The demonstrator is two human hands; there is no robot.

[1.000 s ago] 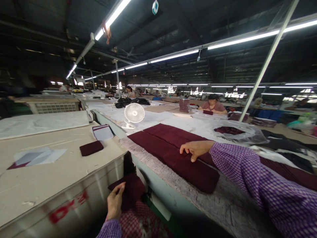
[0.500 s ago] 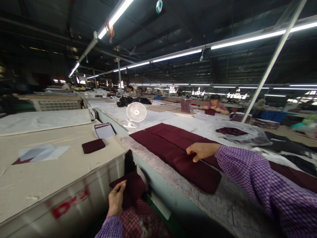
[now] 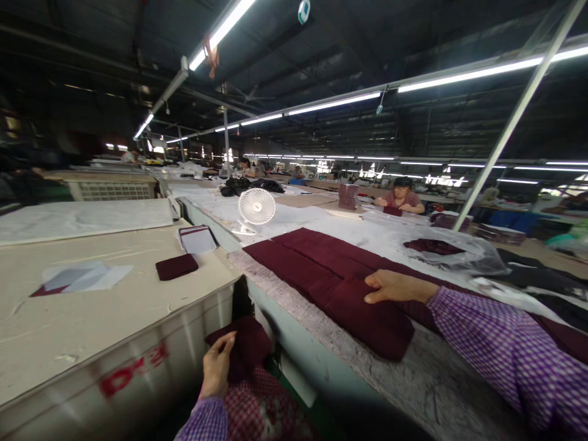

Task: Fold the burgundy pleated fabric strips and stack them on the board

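At the lower centre of the frame, the left hand [image 3: 217, 367] is pinching a maroon piece [image 3: 250, 343] near its left side, the grip grasping it between thumb and fingertips; the piece is showing in the gap between the worktop [image 3: 441, 383] and a white bin [image 3: 195, 340]. Right of centre, the right hand [image 3: 403, 286] is bending its fingers over the near strip [image 3: 353, 312] of maroon cloth; I cannot tell whether its grip is grasping the cloth or just resting. That strip is lying flat on the worktop, slanting from mid-frame toward the lower right, and a far strip [image 3: 321, 246] is lying alongside it. Just beyond their far end, a white fan [image 3: 256, 206] is standing. At centre left, a small maroon panel [image 3: 177, 267] is lying on the cream board [image 3: 114, 312] above the bin.
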